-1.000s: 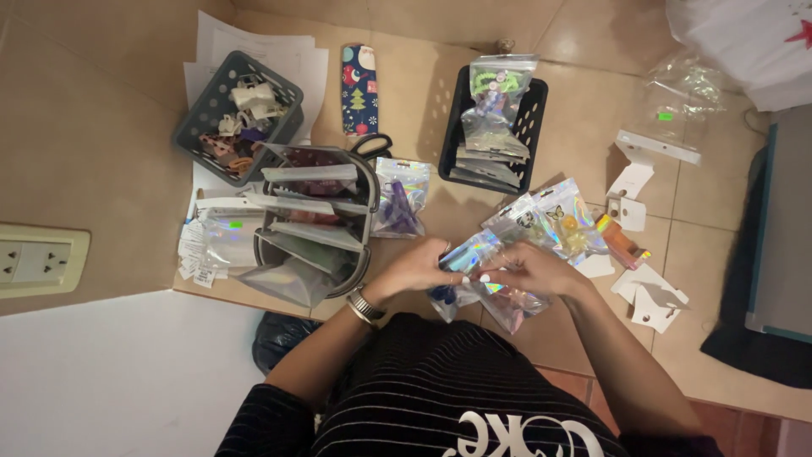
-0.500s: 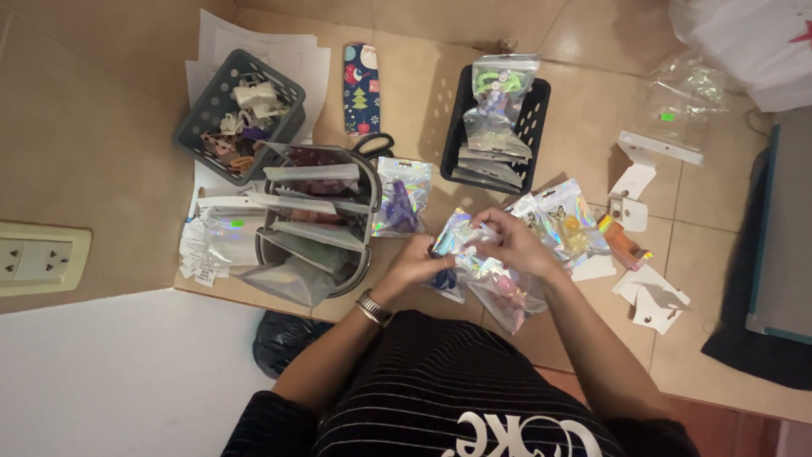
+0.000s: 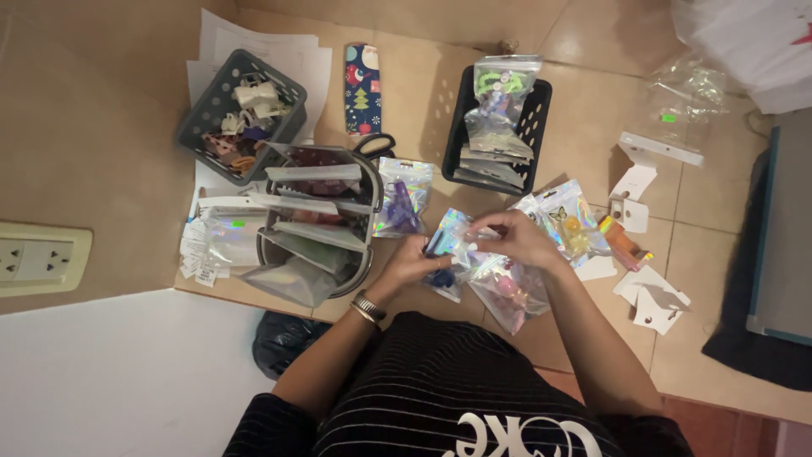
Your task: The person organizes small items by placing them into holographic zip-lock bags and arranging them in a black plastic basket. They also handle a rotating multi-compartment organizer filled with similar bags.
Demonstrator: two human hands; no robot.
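Both hands are on one shiny pouch (image 3: 448,250): left hand (image 3: 414,258) grips its edge, right hand (image 3: 512,237) pinches the top. Looks like sealing; next probably needs a firm press along the strip.

Two dark plastic baskets (image 3: 239,114) (image 3: 499,127) and one round metal bin (image 3: 326,224). One pair of scissors (image 3: 376,145), one patterned case (image 3: 362,89).

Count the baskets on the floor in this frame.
3: a grey basket of small pieces at upper left, a black basket of pouches at top centre, and a round metal basket just left of the hands.
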